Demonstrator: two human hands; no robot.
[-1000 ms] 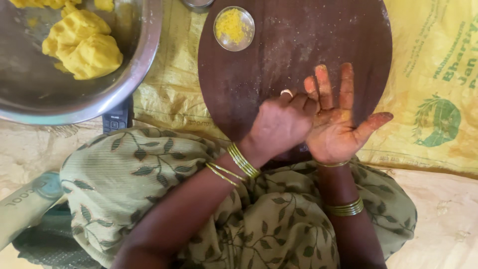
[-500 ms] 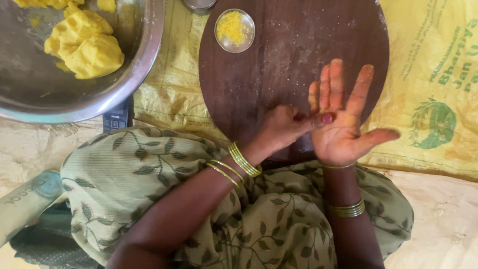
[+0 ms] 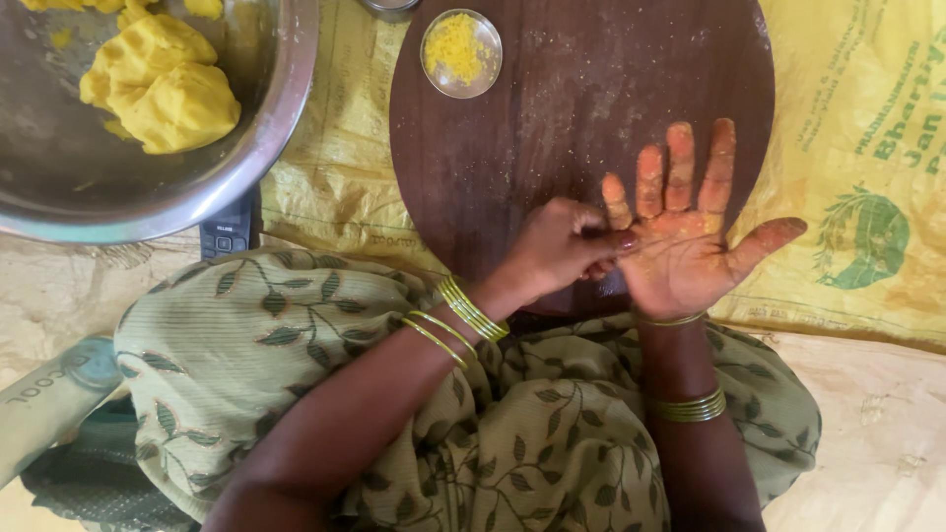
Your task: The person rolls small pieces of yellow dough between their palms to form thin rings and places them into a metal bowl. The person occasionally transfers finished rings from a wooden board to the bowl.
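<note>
While left hand rubs right palm — yellow sack beneath.

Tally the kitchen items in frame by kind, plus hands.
Large round steel bowl: 1
Yellow dough mass: 1
Round dark wooden board: 1
Small round dish of yellow powder: 1
Hands: 2, left hand and right hand
Total: 6

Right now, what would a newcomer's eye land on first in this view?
The right hand, palm up with fingers spread and stained yellow, lies over the near edge of the round dark wooden board; the left hand pinches at its little-finger side. Upper left, bright yellow dough sits in a steel bowl. A small dish of yellow powder rests on the board's far edge.
</note>
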